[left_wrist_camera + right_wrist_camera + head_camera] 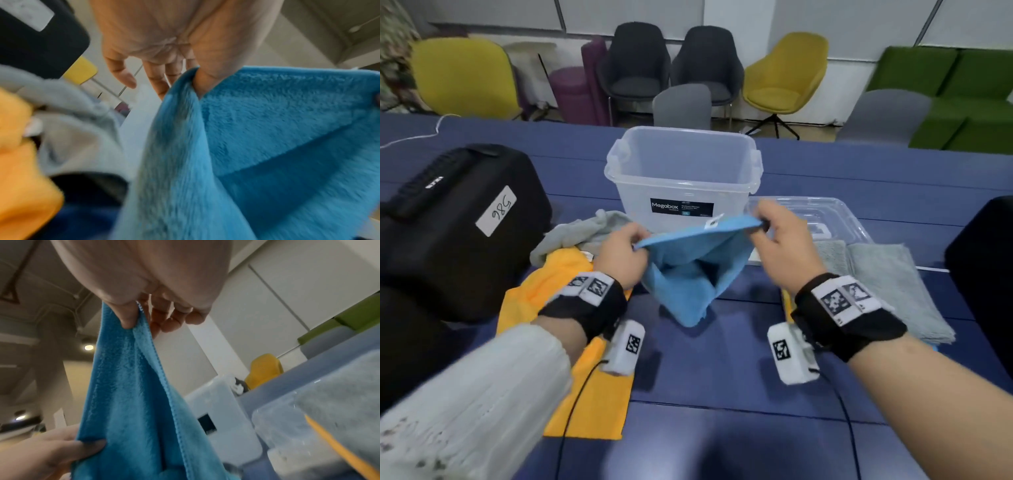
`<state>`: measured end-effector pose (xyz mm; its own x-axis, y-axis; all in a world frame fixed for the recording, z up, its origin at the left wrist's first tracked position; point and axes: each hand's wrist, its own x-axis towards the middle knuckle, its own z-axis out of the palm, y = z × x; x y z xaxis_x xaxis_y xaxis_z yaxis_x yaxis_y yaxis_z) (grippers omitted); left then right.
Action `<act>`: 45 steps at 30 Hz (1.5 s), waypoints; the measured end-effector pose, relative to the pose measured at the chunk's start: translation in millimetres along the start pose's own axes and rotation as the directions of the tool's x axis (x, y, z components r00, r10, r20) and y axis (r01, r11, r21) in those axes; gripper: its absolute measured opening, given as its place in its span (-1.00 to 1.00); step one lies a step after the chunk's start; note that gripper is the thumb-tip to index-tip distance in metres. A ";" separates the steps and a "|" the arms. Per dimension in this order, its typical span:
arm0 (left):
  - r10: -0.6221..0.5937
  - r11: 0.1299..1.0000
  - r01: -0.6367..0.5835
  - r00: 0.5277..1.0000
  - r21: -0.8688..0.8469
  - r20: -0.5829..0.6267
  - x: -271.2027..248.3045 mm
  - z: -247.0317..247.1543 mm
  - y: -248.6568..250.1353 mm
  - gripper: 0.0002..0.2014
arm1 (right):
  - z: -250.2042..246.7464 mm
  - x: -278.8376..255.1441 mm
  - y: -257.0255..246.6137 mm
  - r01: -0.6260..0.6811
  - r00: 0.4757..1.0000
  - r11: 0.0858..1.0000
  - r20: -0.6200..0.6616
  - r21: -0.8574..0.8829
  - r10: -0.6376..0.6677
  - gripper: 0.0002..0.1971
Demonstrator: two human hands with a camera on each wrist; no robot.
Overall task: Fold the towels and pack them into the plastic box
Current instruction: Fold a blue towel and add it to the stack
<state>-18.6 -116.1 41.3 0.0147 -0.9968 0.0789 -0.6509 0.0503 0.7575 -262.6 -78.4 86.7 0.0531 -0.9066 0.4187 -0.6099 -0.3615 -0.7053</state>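
A blue towel (690, 270) hangs above the table, held up by its top edge. My left hand (625, 255) pinches its left corner (191, 76) and my right hand (774, 229) pinches its right corner (133, 321). The towel's lower tip sags down to the table. The clear plastic box (683, 171) stands open and empty just behind the towel. An orange towel (589, 370) lies flat under my left wrist, a crumpled grey towel (582, 233) beside it. Folded grey towels (890, 284) lie at the right.
The clear box lid (835, 212) lies right of the box, partly under the folded towels. A black case (452, 233) with a white label stands at the left, another dark case (983, 267) at the right edge. Chairs line the room behind the blue table (722, 370).
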 end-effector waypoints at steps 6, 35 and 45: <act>0.220 0.976 -0.214 0.944 0.052 -0.247 8.9 -56.7 43.9 -0.83 | -70.0 3.3 -23.5 0.000 0.983 0.984 -0.179 0.180 0.032 -0.75; 0.183 0.652 -0.118 0.983 -0.749 0.005 -80.7 -73.2 103.6 -0.82 | -214.0 -93.5 -15.0 -0.318 0.910 0.733 -0.025 0.602 0.415 -0.59; -0.091 0.864 0.426 0.658 -0.270 0.747 -147.7 -25.8 8.3 -0.68 | -163.2 -205.1 37.0 -0.826 0.528 0.531 0.590 0.189 0.611 -0.80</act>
<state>-6.6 33.1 52.7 -0.4986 -0.7074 -0.5010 -0.3510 -0.3638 0.8628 -425.0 129.7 68.1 0.1223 -0.8278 -0.5475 -0.2182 0.5157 -0.8285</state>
